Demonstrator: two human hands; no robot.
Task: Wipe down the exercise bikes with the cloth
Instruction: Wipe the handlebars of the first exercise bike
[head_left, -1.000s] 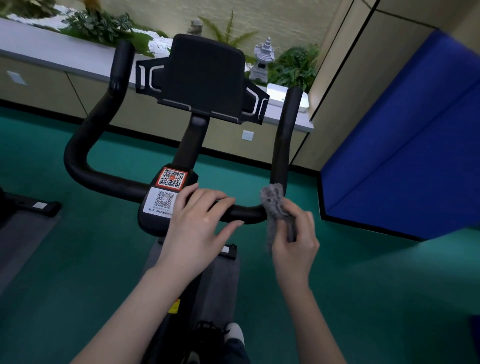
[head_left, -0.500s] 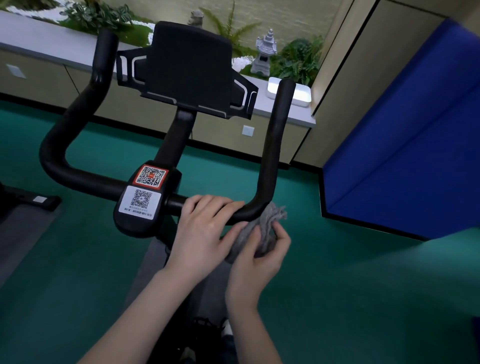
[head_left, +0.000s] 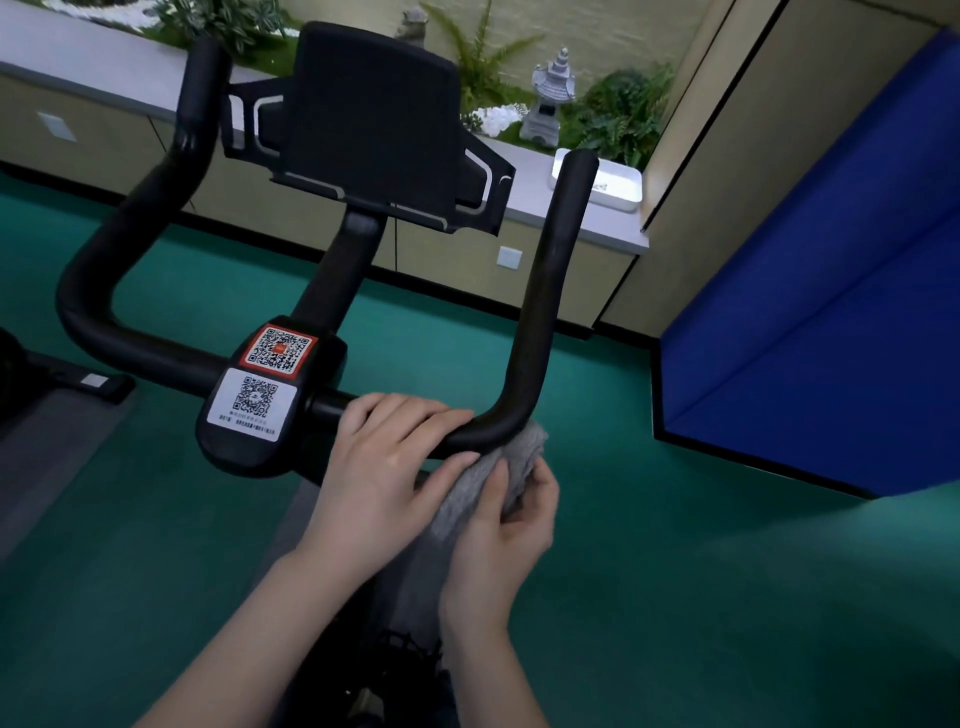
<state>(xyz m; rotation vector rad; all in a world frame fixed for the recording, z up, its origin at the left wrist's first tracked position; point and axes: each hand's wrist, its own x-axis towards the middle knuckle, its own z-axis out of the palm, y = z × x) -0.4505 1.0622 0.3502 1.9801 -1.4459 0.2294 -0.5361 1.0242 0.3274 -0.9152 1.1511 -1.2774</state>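
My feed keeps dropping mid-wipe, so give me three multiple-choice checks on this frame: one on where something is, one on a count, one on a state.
1. Where is the grey cloth? A on the floor; B draped over the tablet holder; C against the underside of the right bend of the handlebar.
2. How many QR stickers are on the centre hub? A one; B two; C four.
3. The right hand is: A gripping the cloth; B empty and flat; C on the left grip.
Answers: 1 C, the cloth is bunched under that bend; 2 B, an orange-bordered one sits above a white one; 3 A, its fingers curl round the cloth.
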